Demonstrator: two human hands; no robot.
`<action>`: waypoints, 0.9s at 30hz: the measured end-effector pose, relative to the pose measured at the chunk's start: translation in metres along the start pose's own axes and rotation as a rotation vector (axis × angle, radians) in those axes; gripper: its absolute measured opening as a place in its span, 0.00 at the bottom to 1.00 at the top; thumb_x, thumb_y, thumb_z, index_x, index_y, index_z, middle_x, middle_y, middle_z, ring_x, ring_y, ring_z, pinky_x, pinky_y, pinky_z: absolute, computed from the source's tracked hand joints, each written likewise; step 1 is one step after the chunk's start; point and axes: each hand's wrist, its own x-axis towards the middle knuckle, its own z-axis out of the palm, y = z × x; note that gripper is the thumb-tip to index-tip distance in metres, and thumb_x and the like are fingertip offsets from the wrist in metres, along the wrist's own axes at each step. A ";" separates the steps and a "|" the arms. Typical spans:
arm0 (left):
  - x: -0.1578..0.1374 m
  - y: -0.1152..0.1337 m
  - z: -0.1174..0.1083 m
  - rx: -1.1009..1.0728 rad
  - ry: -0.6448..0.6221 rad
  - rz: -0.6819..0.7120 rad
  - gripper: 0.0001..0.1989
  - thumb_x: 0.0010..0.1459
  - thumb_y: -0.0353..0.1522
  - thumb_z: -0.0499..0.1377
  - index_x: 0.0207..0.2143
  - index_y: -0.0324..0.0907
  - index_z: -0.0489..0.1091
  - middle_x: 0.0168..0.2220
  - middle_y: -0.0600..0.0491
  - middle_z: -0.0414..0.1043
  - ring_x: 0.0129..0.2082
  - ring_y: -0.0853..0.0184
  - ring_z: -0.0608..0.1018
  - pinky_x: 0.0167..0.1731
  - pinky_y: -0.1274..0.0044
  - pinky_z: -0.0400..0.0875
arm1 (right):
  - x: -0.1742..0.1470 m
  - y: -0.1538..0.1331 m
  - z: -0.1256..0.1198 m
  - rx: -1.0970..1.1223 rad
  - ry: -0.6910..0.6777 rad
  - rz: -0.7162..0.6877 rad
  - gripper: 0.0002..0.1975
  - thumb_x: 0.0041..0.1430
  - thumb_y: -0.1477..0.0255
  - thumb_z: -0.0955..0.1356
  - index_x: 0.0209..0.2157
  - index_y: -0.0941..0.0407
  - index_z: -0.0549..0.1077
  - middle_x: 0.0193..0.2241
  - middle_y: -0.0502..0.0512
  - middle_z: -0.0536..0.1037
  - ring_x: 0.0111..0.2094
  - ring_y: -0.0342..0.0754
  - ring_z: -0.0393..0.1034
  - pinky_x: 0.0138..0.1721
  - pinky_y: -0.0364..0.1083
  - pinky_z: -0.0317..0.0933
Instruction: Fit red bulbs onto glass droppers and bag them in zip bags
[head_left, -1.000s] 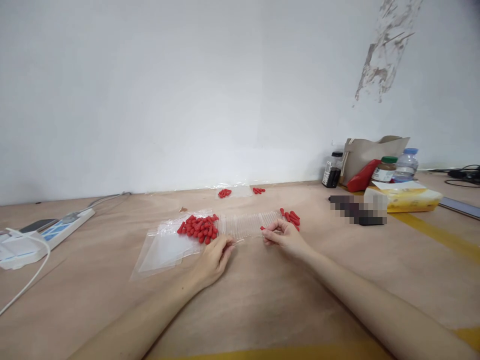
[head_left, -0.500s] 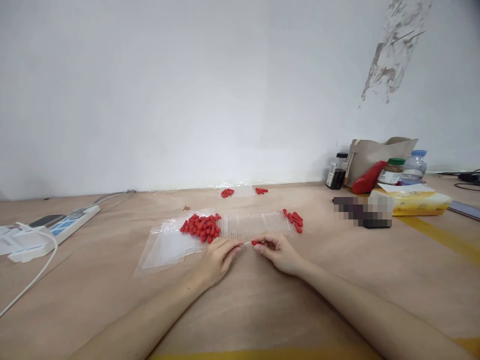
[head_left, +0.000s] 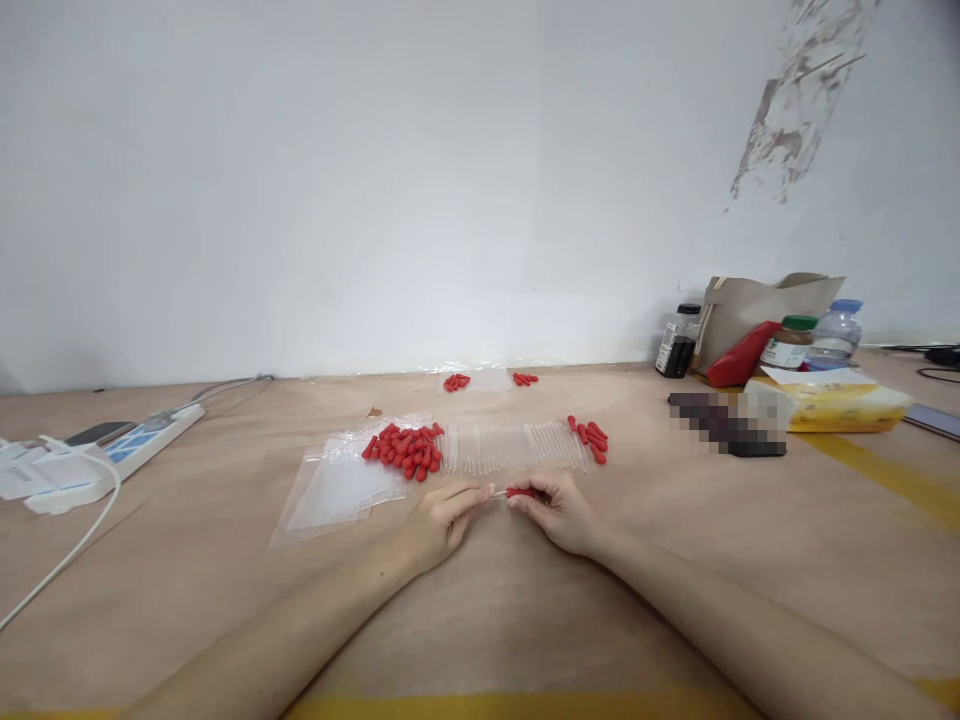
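Observation:
My right hand (head_left: 559, 510) pinches a red rubber bulb (head_left: 519, 492) between thumb and fingers, its narrow end toward the left. From the left, my left hand (head_left: 442, 515) closes on a thin clear tube (head_left: 499, 493); the tube's near end meets the bulb, though how far it sits inside I cannot tell. Just beyond my hands lies a row of clear thin tubes (head_left: 510, 448), side by side. A heap of red bulbs (head_left: 405, 450) rests at the row's left end, partly over clear plastic bags (head_left: 330, 500). Several loose red bulbs (head_left: 592, 437) lie at its right end.
Two small groups of red bulbs (head_left: 456, 382) lie near the wall on clear plastic. At left are a power strip (head_left: 161, 440) and a white cable (head_left: 105, 515). A dark bottle (head_left: 677, 342), a jar (head_left: 789, 343) and a yellow tissue pack (head_left: 847, 400) stand at right.
My left fingers have straightened a little along the tube, and more of the red bulb shows in my right hand. The whole view has shifted slightly.

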 end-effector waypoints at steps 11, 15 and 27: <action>0.005 0.007 -0.001 0.126 -0.107 0.019 0.14 0.59 0.25 0.47 0.44 0.39 0.67 0.35 0.47 0.72 0.35 0.65 0.73 0.34 0.74 0.68 | 0.001 -0.003 -0.009 -0.300 -0.154 -0.154 0.09 0.56 0.72 0.62 0.34 0.56 0.73 0.30 0.55 0.74 0.31 0.45 0.67 0.34 0.43 0.59; 0.005 0.008 0.003 0.104 -0.127 -0.025 0.13 0.60 0.27 0.47 0.43 0.39 0.68 0.34 0.47 0.71 0.34 0.66 0.72 0.34 0.74 0.68 | 0.001 -0.001 -0.005 -0.314 -0.146 -0.150 0.09 0.56 0.71 0.62 0.34 0.56 0.72 0.28 0.54 0.73 0.30 0.45 0.66 0.33 0.43 0.59; 0.009 0.008 -0.005 0.135 -0.096 -0.122 0.13 0.61 0.31 0.48 0.45 0.41 0.66 0.36 0.49 0.72 0.36 0.65 0.72 0.37 0.73 0.66 | 0.008 -0.002 -0.012 -0.187 -0.077 -0.084 0.07 0.53 0.70 0.64 0.32 0.55 0.74 0.27 0.52 0.74 0.29 0.44 0.67 0.32 0.43 0.60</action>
